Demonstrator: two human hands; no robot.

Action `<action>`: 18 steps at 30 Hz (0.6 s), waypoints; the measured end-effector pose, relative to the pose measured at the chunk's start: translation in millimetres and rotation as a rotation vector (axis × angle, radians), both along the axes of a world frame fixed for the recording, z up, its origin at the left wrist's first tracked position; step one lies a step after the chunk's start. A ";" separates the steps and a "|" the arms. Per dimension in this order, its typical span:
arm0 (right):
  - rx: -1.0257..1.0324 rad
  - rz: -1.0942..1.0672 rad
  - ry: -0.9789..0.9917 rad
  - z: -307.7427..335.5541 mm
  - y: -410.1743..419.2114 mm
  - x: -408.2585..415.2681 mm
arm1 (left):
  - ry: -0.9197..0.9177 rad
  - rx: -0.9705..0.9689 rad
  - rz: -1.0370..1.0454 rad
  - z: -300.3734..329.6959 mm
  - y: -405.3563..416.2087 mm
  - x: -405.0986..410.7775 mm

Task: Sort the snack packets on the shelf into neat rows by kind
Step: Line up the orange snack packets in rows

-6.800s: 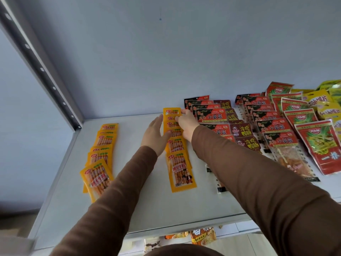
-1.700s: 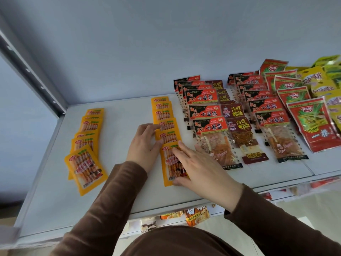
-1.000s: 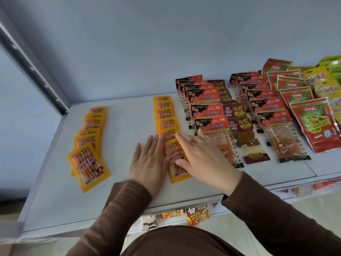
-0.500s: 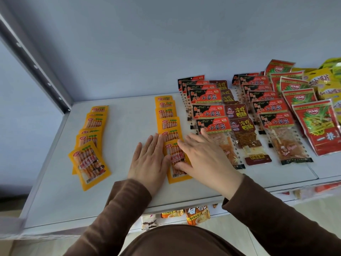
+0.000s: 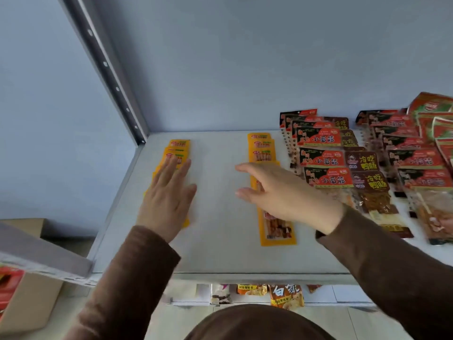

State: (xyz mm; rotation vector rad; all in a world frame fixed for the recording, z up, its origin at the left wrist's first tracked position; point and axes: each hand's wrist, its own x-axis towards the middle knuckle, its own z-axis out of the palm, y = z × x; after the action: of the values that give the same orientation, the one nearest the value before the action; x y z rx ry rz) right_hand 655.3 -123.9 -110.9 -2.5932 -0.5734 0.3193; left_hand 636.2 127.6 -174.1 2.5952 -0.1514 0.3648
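Observation:
Two rows of yellow sausage packets lie on the white shelf (image 5: 220, 253). My left hand (image 5: 168, 200) lies flat with straight fingers on the left yellow row (image 5: 179, 149), covering its near packets. My right hand (image 5: 277, 192) hovers with relaxed fingers over the middle yellow row (image 5: 261, 147), whose nearest packet (image 5: 277, 229) shows below the wrist. Right of that stand rows of red-and-black packets (image 5: 321, 158), brown packets (image 5: 365, 177) and more red-and-black ones (image 5: 414, 158).
A grey perforated upright (image 5: 110, 74) and the blue wall bound the shelf on the left and back. Red-green packets (image 5: 438, 119) lie at the far right. A cardboard box (image 5: 27, 298) sits lower left. More snack packets (image 5: 284, 294) show on the shelf below.
My left hand has moved from the middle yellow row to the left yellow row and lies on it. My right hand has lifted and swung left. The view has shifted left.

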 end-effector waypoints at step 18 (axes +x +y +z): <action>0.514 -0.557 0.620 -34.7 167.8 171.2 | 0.293 0.164 0.011 -32.5 31.2 65.3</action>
State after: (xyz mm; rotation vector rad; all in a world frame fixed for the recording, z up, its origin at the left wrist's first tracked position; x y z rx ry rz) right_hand 826.5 43.8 -145.6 -1.9012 0.2588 0.6448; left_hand 701.5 158.9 -206.7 2.7761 -0.0661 -0.0279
